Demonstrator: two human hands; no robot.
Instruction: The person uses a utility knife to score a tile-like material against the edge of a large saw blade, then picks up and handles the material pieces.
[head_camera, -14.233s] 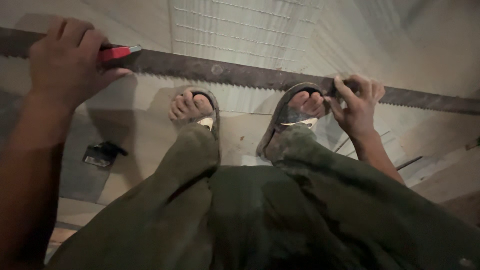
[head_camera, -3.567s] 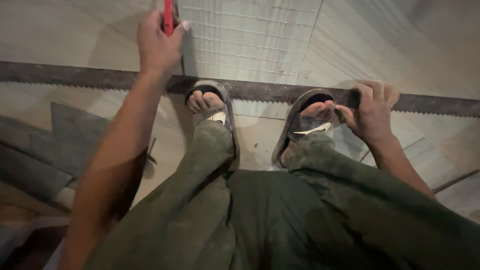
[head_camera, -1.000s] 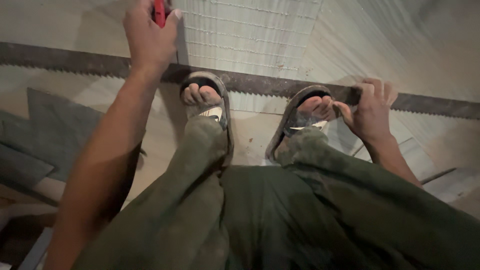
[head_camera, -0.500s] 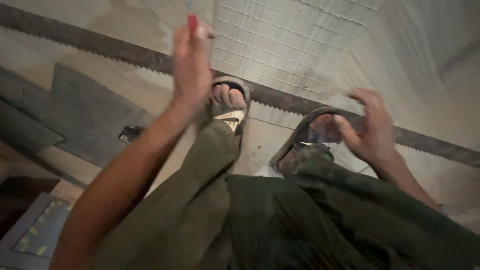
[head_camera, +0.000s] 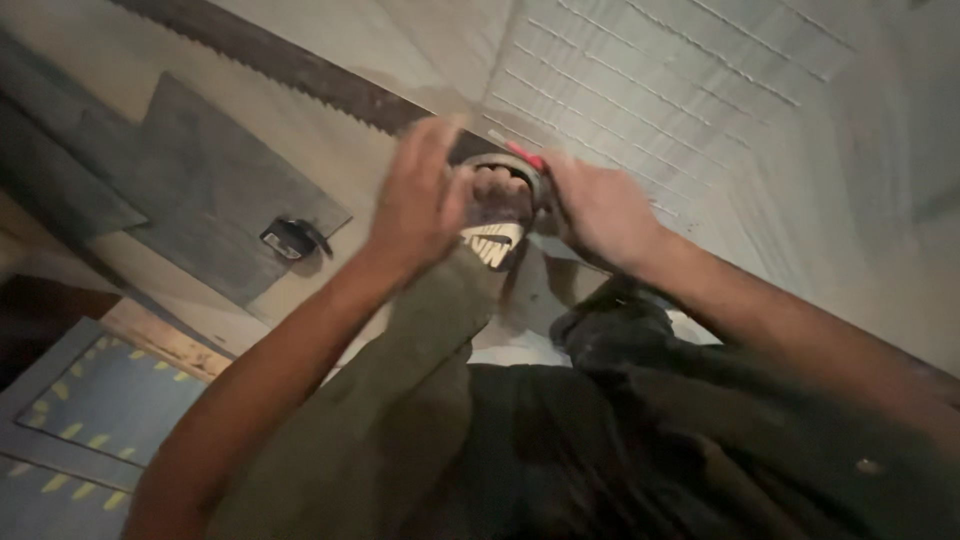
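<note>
Both hands meet above the sandalled foot that presses on the long saw blade lying across the pale board. Left hand is blurred, fingers loosely spread, holding nothing visible. Right hand is closed around a red-tipped marker — only its tip shows past the fingers, just beyond the toes. The blade is hidden behind hands and foot, its left end cut off at the top edge. A small dark clip-like object lies on a grey board piece — kind unclear
</note>
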